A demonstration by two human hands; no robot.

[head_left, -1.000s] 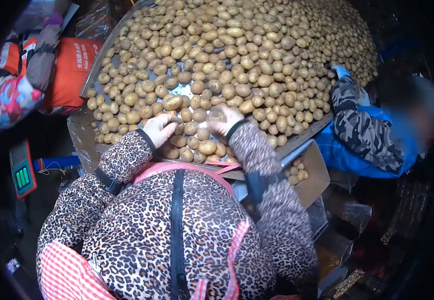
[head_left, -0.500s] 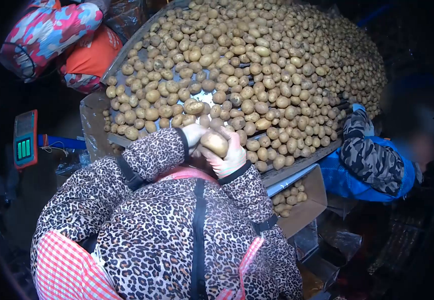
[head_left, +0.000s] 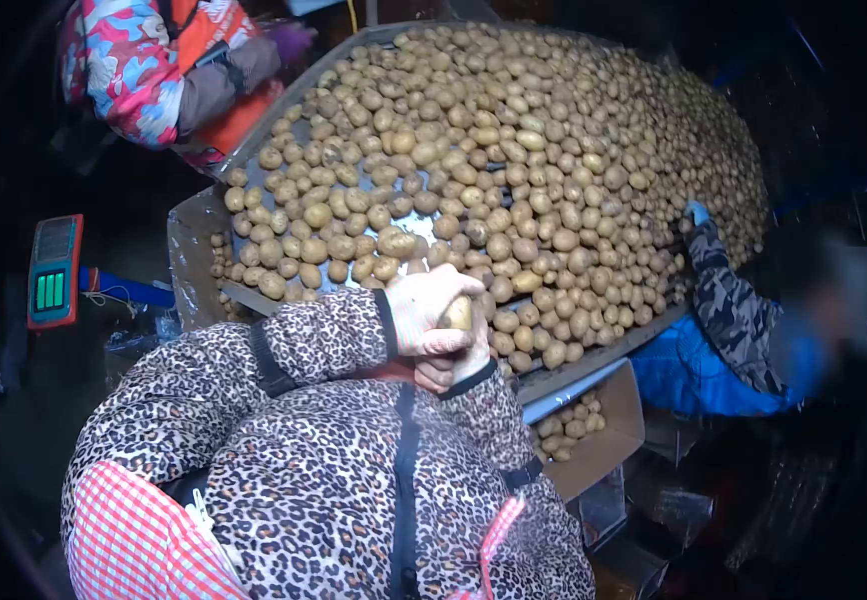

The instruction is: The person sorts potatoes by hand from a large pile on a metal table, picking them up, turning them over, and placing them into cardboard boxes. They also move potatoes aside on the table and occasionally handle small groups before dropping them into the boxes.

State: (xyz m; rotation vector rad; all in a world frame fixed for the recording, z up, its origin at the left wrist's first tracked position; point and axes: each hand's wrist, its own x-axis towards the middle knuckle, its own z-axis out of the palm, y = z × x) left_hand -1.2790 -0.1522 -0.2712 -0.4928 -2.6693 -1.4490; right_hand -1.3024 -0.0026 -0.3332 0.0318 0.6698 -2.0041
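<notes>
A wide table (head_left: 609, 352) heaped with potatoes (head_left: 554, 140) spread before you, its near edge partly hidden by your hands. A cardboard box (head_left: 611, 440) sat beside that edge, to your right, where another person's gloved hand (head_left: 697, 212) met the heap. Your left hand (head_left: 422, 305) curled, mostly closed, around a potato (head_left: 459, 314); your right hand (head_left: 473, 350) closed beneath it. Moving them seemed to call for a steady grip, clear of the rim.

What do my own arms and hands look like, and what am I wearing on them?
Your left sleeve and right sleeve are leopard print, each ending in a black cuff. A dark strap circles each sleeve farther up. Your left hand and right hand look bare.
</notes>
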